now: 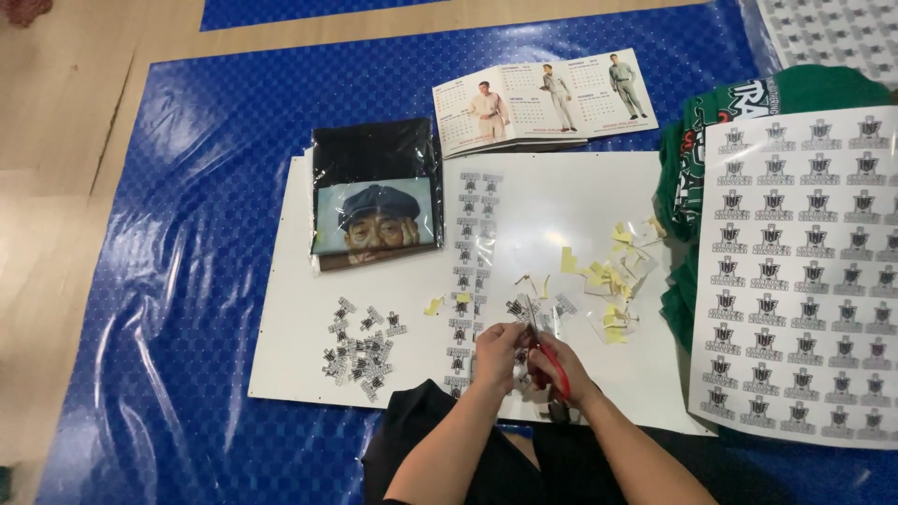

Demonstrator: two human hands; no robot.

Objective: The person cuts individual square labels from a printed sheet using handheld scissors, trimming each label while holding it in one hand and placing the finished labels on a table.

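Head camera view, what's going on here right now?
A person seated at a white board on a blue mat cuts small printed stickers. The right hand works red-handled scissors; the left hand pinches the sticker strip. A pile of cut stickers lies left, yellow scraps right, and an uncut sheet farther right.

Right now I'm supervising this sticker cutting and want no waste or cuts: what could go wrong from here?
1. The left hand pinches a small sticker strip right at the red-handled scissors in the right hand; its fingers could get nicked.
2. The yellow scraps lie near the uncut strips, so good pieces may be swept away.
3. The pile of cut stickers lies loose and could scatter.
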